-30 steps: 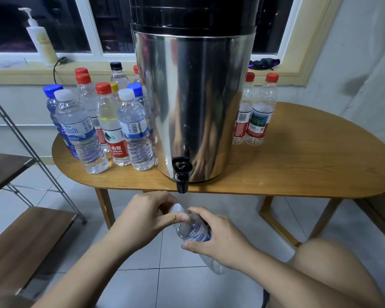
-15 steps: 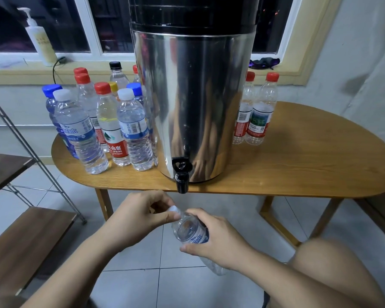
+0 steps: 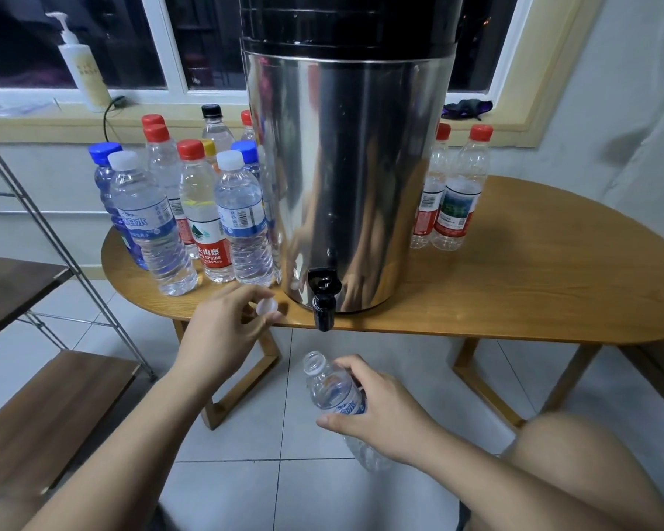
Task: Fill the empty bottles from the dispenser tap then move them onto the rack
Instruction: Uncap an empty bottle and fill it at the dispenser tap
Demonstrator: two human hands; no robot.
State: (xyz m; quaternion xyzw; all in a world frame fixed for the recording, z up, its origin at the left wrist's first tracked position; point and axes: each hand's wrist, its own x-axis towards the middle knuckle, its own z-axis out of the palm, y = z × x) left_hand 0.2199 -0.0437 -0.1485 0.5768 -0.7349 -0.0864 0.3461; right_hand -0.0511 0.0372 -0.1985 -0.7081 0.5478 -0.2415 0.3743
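On wooden table [image 3: 533, 293]: steel dispenser [image 3: 345, 178] at centre, black tap [image 3: 324, 297] at its 6 o'clock, overhanging the edge. Crowd of capped bottles [image 3: 208, 208] at dispenser's 9 o'clock, two red-capped bottles [image 3: 457, 193] at 3 o'clock. Rack [image 3: 54, 396] at frame 8 o'clock, pump bottle [image 3: 83, 67] on sill at 11. Left hand [image 3: 227, 331] at table edge, 8 o'clock of tap, fingertips narrowly pinching white cap [image 3: 266, 306]. Right hand [image 3: 380, 415] at tap's 6 o'clock, below table level, fingers curled round uncapped clear bottle [image 3: 330, 389], mouth tilted toward 11, well apart from tap
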